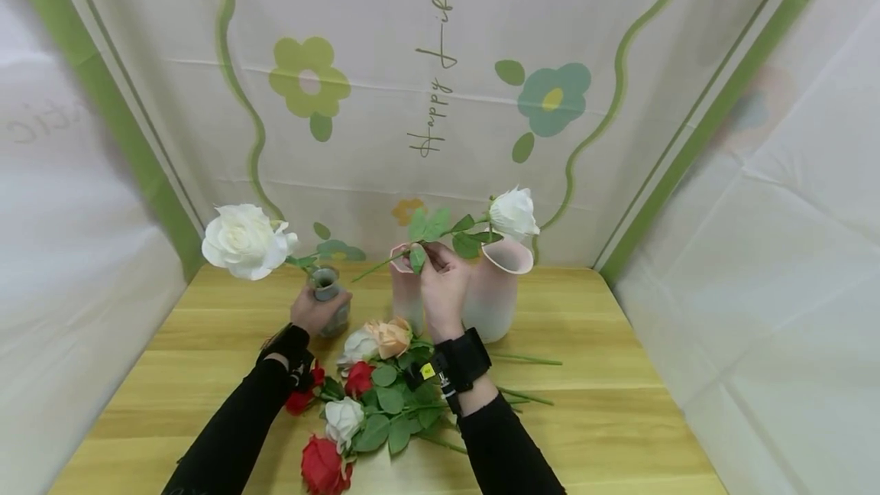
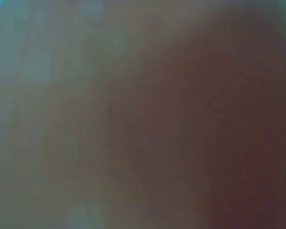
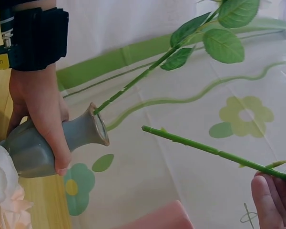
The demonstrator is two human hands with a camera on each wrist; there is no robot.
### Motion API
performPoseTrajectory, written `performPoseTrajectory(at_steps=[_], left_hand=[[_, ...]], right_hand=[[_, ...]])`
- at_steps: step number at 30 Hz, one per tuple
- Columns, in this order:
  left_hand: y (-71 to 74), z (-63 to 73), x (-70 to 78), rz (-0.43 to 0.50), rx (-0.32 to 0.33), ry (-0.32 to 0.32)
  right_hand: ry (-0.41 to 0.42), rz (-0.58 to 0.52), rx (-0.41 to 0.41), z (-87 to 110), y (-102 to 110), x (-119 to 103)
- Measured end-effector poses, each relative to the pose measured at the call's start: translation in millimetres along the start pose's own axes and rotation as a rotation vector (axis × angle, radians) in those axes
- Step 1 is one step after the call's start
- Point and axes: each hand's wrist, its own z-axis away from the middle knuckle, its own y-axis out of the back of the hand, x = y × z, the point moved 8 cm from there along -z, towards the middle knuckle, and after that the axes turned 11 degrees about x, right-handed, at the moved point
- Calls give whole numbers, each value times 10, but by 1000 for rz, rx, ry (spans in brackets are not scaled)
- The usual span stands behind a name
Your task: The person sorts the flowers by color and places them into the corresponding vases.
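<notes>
My left hand [image 1: 312,312] grips a small grey-blue vase [image 3: 35,148] round its body, at the left of the table. One white rose [image 1: 247,241] stands in that vase and leans out to the left. My right hand [image 1: 443,289] pinches the green stem of a second white rose [image 1: 514,212] in front of the pink vases. That rose lies nearly level, bloom to the right. Its cut stem end [image 3: 145,129] points at the grey vase's mouth and is apart from it. The left wrist view is too blurred and dark to show anything.
Behind my right hand stand a narrow pink vase [image 1: 406,292] and a wider pink-and-white vase [image 1: 498,300]. Several loose roses, including a red rose [image 1: 323,464] and a peach rose [image 1: 393,338], lie on the wooden table [image 1: 591,403]. A printed cloth [image 1: 385,44] hangs behind.
</notes>
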Motion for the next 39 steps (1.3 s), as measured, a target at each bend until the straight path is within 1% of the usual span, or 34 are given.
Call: performPoseTrajectory(at_steps=[1, 2, 3, 4, 5, 6, 7, 9, 10, 12, 13, 15, 17, 20, 23, 26, 27, 29, 30, 31, 32, 36, 37, 38, 39], left_hand=[[7, 10, 15, -4, 3, -6], [8, 13, 23, -8, 5, -17], [14, 19, 32, -17, 9, -25], [17, 32, 54, -20, 10, -36], [16, 29, 48, -19, 11, -38], [15, 32, 53, -20, 13, -39], [13, 33, 55, -21, 15, -38], [13, 36, 70, -19, 19, -35], [10, 38, 75, -15, 22, -33], [11, 34, 74, -12, 32, -31], [10, 29, 71, -12, 34, -35], [6, 14, 59, -3, 35, -47], [5, -6, 32, 0, 34, -52], [11, 3, 26, 0, 31, -41], [24, 45, 58, -15, 29, -12], [27, 70, 102, -31, 28, -16], [26, 71, 110, -38, 30, -20], [32, 68, 122, -52, 41, -37], [35, 69, 132, -55, 45, -45], [39, 73, 140, -58, 48, -45], [44, 75, 143, -64, 53, -42], [40, 83, 140, -58, 45, -21], [38, 80, 129, -54, 43, -10], [36, 71, 113, -58, 43, -5], [33, 60, 93, -60, 40, 2]], right_hand=[[24, 21, -10, -3, -31, 12], [47, 38, -20, -9, -74, -29], [59, 56, -24, -7, -178, -306], [92, 58, -37, -13, -238, -414], [104, 60, -47, -17, -284, -486], [100, 73, -47, -11, -372, -734], [120, 66, -59, -20, -385, -652], [73, 57, -56, -12, -520, -979], [66, 55, -59, -13, -528, -935], [26, 63, -53, 5, -647, -1258], [7, 59, -53, 4, -655, -1221], [-41, 52, -44, 15, -738, -1414], [-61, 62, -45, 25, -789, -1506], [-94, 55, -50, 40, -850, -1572], [-109, 46, -62, 47, -873, -1468], [-93, 70, -69, 44, -885, -1315], [-74, 92, -75, 44, -889, -1256], [-27, 174, -82, 52, -896, -1158], [24, 240, -87, 54, -853, -893], [58, 305, -90, 66, -860, -872], [65, 349, -100, 84, -872, -842], [67, 442, -171, 154, -971, -781], [41, 449, -195, 178, -1053, -1012], [25, 450, -219, 193, -1093, -993], [40, 467, -240, 204, -1132, -990]])
